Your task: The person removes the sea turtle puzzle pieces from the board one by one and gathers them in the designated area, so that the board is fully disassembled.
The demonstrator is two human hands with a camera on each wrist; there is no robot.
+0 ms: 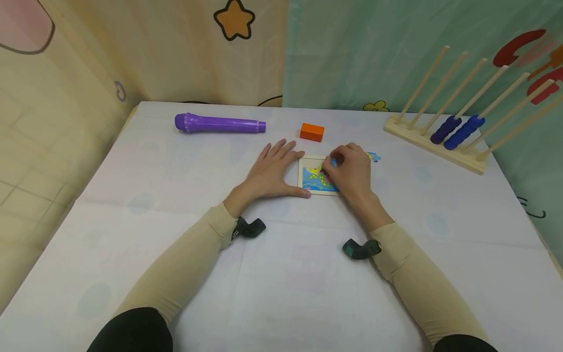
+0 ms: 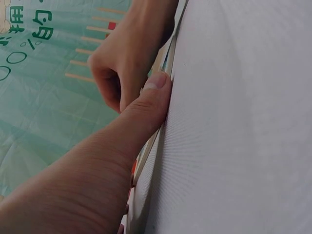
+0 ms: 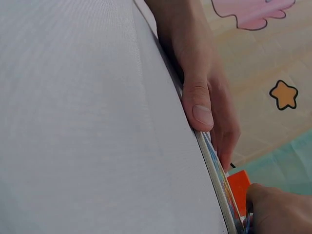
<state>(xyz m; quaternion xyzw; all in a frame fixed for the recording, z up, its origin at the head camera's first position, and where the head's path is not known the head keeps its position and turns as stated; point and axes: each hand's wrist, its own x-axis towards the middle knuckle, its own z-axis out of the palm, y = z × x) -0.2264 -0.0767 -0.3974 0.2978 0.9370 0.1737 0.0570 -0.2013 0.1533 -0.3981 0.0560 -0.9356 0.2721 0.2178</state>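
Note:
A small jigsaw puzzle (image 1: 313, 183) with a blue, yellow and green picture lies flat in a pale wooden frame (image 1: 301, 172) on the table. My left hand (image 1: 273, 172) is spread at the frame's left side, its thumb touching the lower corner; the right wrist view shows that thumb (image 3: 202, 114) against the frame's edge. Above the right part of the puzzle, my right hand (image 1: 354, 171) has its fingers curled and pinches a small puzzle piece, mostly hidden by the fingertips. Behind that hand, a loose blue and yellow piece (image 1: 374, 157) shows on the table.
An orange block (image 1: 312, 132) stands just behind the frame. Farther left lies a purple toy microphone (image 1: 220, 123). At the back right, a wooden rack (image 1: 433, 145) holds upright pegs, two carrying blue beads (image 1: 464, 132). Curtains hang behind the white-covered table (image 1: 281, 293).

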